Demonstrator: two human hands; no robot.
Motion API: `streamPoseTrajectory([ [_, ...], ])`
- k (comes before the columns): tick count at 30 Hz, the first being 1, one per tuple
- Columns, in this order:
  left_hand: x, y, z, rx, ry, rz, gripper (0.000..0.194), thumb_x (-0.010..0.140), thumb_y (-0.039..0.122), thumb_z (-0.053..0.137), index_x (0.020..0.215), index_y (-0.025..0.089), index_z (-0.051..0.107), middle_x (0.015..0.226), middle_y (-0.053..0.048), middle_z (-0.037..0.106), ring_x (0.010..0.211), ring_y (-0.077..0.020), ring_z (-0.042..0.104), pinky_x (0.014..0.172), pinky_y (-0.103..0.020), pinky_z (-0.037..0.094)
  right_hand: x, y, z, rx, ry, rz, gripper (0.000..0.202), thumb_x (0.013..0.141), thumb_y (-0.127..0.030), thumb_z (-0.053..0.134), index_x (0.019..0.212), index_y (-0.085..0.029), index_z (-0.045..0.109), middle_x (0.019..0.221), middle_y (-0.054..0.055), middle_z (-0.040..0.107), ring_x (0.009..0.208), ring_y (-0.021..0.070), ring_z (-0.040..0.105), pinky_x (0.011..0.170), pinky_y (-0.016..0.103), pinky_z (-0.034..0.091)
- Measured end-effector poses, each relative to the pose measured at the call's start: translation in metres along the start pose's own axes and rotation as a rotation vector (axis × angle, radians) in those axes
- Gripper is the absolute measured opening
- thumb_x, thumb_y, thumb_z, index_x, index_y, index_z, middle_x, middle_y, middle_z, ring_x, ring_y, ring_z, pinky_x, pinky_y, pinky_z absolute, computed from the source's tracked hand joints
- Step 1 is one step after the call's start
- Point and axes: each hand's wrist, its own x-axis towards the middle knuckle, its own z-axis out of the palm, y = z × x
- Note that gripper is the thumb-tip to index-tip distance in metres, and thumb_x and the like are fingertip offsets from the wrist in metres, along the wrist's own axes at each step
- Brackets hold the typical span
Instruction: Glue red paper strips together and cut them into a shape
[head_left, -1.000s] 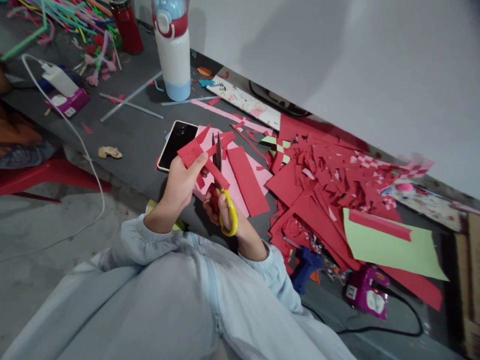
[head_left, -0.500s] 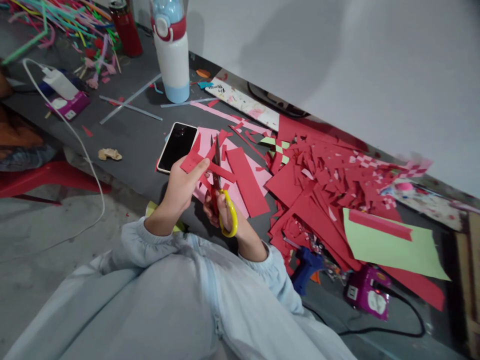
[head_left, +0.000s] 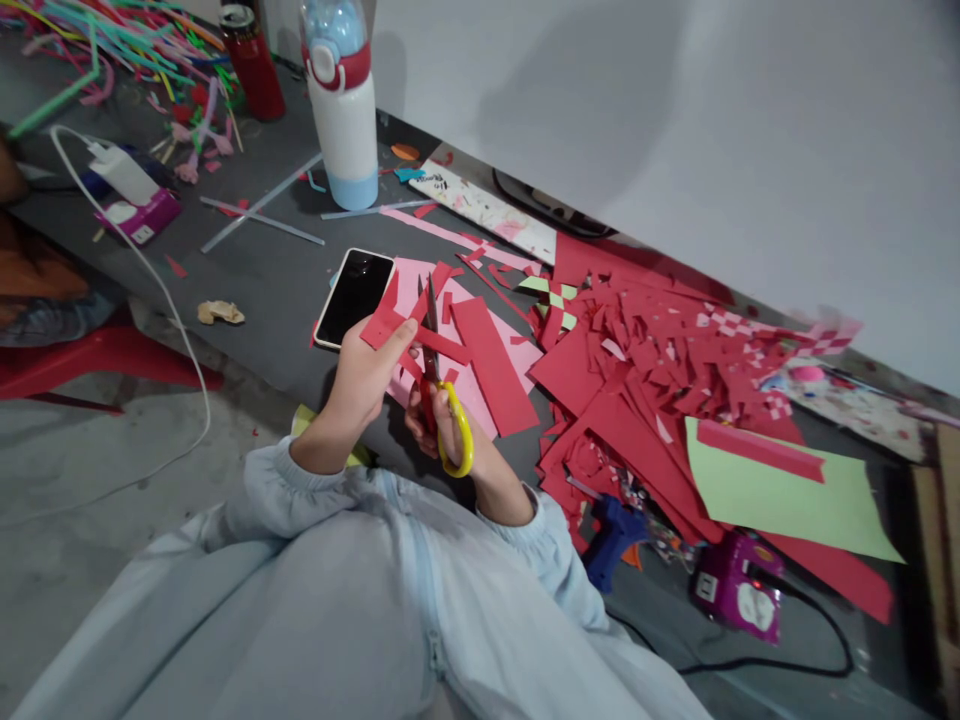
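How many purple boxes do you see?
2. One box is at left, under the white plug; the other box is at right, near the blue glue gun. The red paper pile could hide more.

There are one bottle [head_left: 343, 135] and one can [head_left: 255, 70] at eleven o'clock, one phone [head_left: 354, 300] and one pair of scissors [head_left: 430, 368] centrally, and two purple boxes [head_left: 735, 592], at ten and four o'clock.

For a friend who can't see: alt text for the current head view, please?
A person's left hand grips cut red paper while the right hand holds scissors, above pink paper on a grey table. A phone lies at left, heaped red scraps at right.
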Motion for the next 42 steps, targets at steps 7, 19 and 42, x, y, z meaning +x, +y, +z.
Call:
streamPoseTrajectory([
  [7,0.001,-0.004,-0.001,0.023,0.025,0.016,0.032,0.068,0.042,0.083,0.071,0.019,0.062,0.064,0.003,0.062,0.058,-0.0098,0.056,0.062,-0.024,0.049,0.001,0.001,0.0,-0.017,0.022,0.007,0.059,0.081,-0.082,0.047,0.085,-0.024,0.044,0.057,-0.008,0.044,0.037,0.0061,0.033,0.033,0.02,0.025],
  [19,-0.001,-0.014,0.003,0.028,0.064,0.015,0.034,0.07,0.045,0.082,0.078,0.017,0.064,0.068,0.002,0.066,0.061,-0.0099,0.059,0.063,-0.022,0.05,0.002,0.003,0.002,-0.05,0.037,0.026,0.061,0.081,-0.085,0.042,0.079,-0.024,0.044,0.053,-0.008,0.045,0.035,0.0069,0.036,0.032,0.021,0.031],
  [42,-0.003,-0.014,0.004,0.084,0.082,0.008,0.033,0.072,0.045,0.08,0.073,0.018,0.06,0.066,0.002,0.063,0.061,-0.0104,0.058,0.063,-0.023,0.049,-0.002,0.003,0.003,-0.18,0.13,0.031,0.065,0.083,-0.083,0.039,0.067,-0.021,0.049,0.045,-0.004,0.052,0.03,0.0085,0.046,0.028,0.019,0.038],
])
